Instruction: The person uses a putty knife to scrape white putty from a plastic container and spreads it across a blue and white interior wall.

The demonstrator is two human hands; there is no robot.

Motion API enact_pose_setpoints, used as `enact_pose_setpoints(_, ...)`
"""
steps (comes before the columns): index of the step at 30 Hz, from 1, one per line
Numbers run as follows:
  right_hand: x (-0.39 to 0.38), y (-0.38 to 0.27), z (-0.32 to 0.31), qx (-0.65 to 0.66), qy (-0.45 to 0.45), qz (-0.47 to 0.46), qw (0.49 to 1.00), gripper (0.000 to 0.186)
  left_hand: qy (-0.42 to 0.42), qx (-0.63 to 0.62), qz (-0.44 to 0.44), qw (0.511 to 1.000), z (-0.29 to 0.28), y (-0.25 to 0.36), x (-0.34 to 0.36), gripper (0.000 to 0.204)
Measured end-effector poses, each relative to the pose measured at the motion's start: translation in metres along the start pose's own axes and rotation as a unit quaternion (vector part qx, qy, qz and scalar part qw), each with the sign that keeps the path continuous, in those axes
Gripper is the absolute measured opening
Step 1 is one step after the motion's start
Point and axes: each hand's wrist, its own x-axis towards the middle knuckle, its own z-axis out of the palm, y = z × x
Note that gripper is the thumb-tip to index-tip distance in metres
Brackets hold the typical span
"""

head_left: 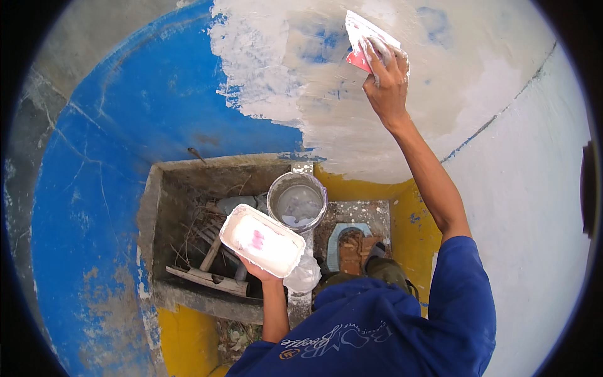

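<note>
Raised against the upper wall, my right hand [388,81] is closed around a putty knife [364,34] whose broad blade is coated in white paste and which shows a red part. White smears cover its fingers too. Lower down, my left hand [260,271] holds up a rectangular white tub [273,226] from below, its fingers mostly hidden under it. White paste with a pink streak lies inside the tub. The wall [408,113] around the knife is skimmed in off-white with blue patches showing through; to the left it stays blue [151,94].
Beside the tub, a bucket [272,204] with greyish contents stands on a speckled ledge. A concrete basin [149,207] holds wood pieces and dry twigs. A clear plastic bag [303,274] lies below the bucket. A light-blue squat toilet [333,248] and yellow low wall [418,220] are near my feet.
</note>
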Motion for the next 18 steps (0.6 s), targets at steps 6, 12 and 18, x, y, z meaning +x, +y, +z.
enact_pose_setpoints(6,-0.062,-0.004,0.024,-0.019,-0.086,-0.006,0.996,0.062,-0.065,-0.02,-0.03,0.997,0.024,-0.006,-0.003,0.065)
enact_pose_setpoints(12,-0.056,0.006,0.001,0.058,-0.071,0.016,0.996,0.06,-0.045,0.0,-0.014,0.999,0.026,-0.007,-0.001,0.065)
enact_pose_setpoints(18,-0.014,0.004,-0.008,-0.002,-0.045,0.002,0.999,0.059,-0.047,-0.019,-0.025,0.998,0.022,-0.015,0.0,0.064)
